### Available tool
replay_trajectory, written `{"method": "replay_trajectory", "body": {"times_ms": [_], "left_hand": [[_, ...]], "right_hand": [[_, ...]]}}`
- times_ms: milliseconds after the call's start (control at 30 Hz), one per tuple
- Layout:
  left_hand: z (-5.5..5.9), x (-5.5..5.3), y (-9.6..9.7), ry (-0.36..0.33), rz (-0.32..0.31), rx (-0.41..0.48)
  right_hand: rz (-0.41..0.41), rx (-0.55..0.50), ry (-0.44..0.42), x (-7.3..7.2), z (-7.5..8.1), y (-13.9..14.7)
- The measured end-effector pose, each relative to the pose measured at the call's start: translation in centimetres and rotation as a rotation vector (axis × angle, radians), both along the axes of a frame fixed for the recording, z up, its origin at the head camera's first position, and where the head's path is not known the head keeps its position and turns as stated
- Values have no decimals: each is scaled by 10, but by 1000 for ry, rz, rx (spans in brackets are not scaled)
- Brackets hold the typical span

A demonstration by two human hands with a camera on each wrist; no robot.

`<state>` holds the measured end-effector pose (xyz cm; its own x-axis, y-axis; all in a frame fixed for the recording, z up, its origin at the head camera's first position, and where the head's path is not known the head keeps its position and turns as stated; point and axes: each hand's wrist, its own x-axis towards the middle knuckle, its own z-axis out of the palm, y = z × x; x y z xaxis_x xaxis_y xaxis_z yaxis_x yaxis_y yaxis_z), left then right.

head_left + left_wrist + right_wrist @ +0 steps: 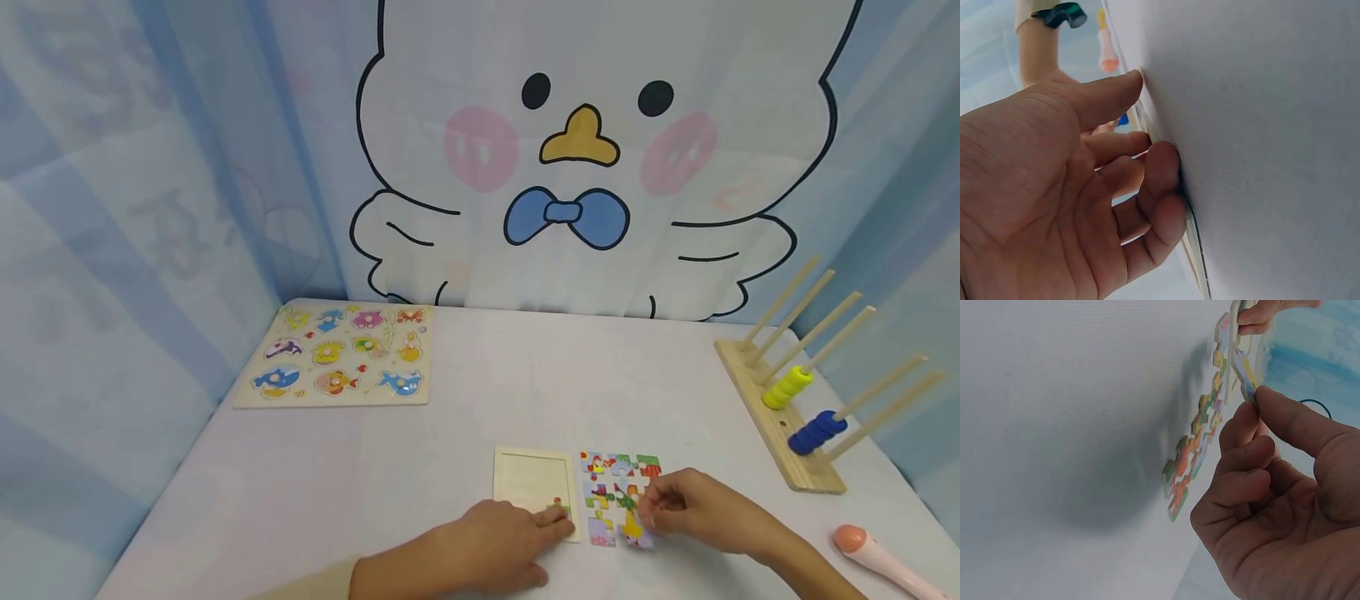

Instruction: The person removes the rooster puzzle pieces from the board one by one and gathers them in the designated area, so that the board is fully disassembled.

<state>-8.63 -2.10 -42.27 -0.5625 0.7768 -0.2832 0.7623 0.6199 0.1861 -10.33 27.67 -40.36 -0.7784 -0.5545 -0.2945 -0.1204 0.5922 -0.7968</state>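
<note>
My left hand (495, 542) lies over the lower part of a small wooden puzzle tray (528, 483), fingertips on its lower right corner. A puzzle piece (558, 505) with a little red and green shows in the tray beside those fingers. In the left wrist view, the left thumb stands apart from the fingers. My right hand (701, 512) pinches a yellow and lilac puzzle piece (1245, 372) between thumb and index finger, tilted above the table. Several colourful puzzle pieces (600, 493) lie in rows right of the tray, partly behind the right hand.
A wooden animal peg puzzle board (341, 356) lies at the back left. On the right stands a wooden peg rack (776, 433) with yellow rings (787, 387) and blue rings (817, 432). A pink and white stick-shaped object (881, 558) lies at the front right. A printed curtain (480, 258) borders the table.
</note>
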Motion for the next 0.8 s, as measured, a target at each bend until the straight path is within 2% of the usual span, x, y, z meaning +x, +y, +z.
{"method": "replay_trajectory", "body": {"times_ms": [233,600,800], "left_hand": [[0,-3,-2,7,-28,29],[-2,-6,-3,31,-53,60],[-4,-6,-3,32,-51,60]], "right_hand": [[18,-1,75,3,-10,2],[-43,163,260,10,-17,-4],[-78,214,307,13,-18,-8]]}}
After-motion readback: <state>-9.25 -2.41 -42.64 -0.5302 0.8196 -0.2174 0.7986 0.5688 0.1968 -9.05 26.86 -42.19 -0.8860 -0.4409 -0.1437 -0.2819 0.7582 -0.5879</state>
